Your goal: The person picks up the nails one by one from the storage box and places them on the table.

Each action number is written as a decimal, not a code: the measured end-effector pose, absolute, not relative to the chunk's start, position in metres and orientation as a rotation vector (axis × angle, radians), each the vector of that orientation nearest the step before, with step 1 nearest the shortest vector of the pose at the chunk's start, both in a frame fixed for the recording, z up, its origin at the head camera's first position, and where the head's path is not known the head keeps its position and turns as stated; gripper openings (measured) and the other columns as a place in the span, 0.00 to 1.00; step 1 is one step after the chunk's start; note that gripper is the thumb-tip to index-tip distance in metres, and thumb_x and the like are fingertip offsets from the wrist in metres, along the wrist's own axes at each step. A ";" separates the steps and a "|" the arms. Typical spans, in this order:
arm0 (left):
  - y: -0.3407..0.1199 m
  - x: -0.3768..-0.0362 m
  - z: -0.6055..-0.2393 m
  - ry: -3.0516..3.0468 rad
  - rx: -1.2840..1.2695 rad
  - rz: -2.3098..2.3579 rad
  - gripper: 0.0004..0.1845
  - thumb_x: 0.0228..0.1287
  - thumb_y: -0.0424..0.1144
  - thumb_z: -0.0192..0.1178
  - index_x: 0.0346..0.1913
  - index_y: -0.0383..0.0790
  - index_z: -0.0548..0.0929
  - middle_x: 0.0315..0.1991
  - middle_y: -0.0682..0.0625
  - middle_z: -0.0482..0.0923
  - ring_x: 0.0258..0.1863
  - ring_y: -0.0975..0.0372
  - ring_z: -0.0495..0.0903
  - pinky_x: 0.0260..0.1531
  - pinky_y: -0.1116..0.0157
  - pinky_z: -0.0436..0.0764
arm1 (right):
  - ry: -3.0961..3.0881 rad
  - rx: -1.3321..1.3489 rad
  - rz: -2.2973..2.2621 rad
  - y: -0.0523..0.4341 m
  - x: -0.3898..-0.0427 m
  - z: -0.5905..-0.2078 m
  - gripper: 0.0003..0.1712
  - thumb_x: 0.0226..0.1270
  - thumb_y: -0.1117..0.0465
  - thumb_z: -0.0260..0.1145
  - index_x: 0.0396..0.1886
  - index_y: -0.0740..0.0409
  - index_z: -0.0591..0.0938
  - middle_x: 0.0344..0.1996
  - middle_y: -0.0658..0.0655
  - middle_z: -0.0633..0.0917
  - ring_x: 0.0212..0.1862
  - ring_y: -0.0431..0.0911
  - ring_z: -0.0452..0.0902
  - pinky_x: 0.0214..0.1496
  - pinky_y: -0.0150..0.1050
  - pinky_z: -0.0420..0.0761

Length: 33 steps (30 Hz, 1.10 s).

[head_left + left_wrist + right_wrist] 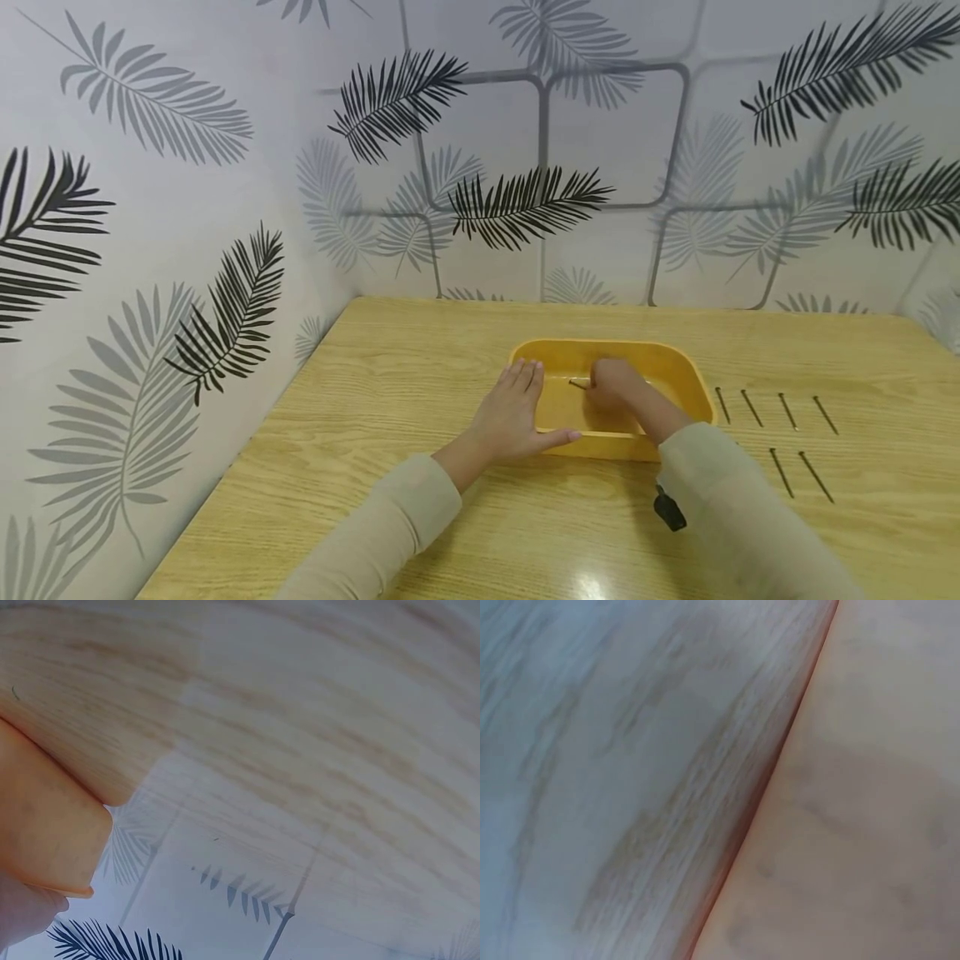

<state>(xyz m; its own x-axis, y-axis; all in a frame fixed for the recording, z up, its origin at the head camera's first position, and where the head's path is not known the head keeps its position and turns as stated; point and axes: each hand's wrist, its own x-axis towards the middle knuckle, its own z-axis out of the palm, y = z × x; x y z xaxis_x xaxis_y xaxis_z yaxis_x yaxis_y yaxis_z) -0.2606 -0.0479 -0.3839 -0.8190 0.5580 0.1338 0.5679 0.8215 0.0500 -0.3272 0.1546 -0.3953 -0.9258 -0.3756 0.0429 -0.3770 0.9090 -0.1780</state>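
Six nails (780, 433) lie on the table (420, 517) right of the yellow tray (678, 375) — right hand (611, 385) inside it, grip pinching a nail (578, 383); left hand (513, 415) flat, fingers straight, against the tray's left wall.

A shallow yellow rectangular plastic tray with rounded corners (678, 375) sits upright on the table, open side up. A thin dark metal nail (578, 383) lies inside it, toward the tray's nine o'clock side.
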 end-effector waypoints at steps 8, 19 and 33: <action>-0.049 -0.261 -0.385 -2.884 -0.902 -0.140 0.53 0.58 0.72 0.43 0.71 0.30 0.51 0.72 0.39 0.49 0.73 0.50 0.47 0.72 0.57 0.48 | -3.074 0.646 0.298 0.180 -0.394 -0.469 0.13 0.51 0.57 0.62 0.13 0.57 0.73 0.15 0.54 0.72 0.20 0.47 0.64 0.21 0.41 0.68; -0.049 -0.261 -0.385 -2.888 -0.894 -0.140 0.53 0.58 0.73 0.42 0.71 0.30 0.50 0.73 0.39 0.50 0.73 0.51 0.47 0.73 0.58 0.47 | -3.193 0.559 0.400 0.146 -0.307 -0.374 0.15 0.45 0.68 0.59 0.10 0.56 0.63 0.13 0.51 0.63 0.20 0.44 0.58 0.22 0.29 0.60; -0.048 -0.262 -0.385 -2.886 -0.896 -0.115 0.53 0.58 0.72 0.42 0.71 0.30 0.50 0.73 0.39 0.49 0.73 0.50 0.47 0.73 0.58 0.47 | -3.179 0.572 0.622 0.163 -0.309 -0.365 0.19 0.50 0.69 0.57 0.05 0.54 0.65 0.07 0.45 0.60 0.14 0.37 0.52 0.19 0.27 0.55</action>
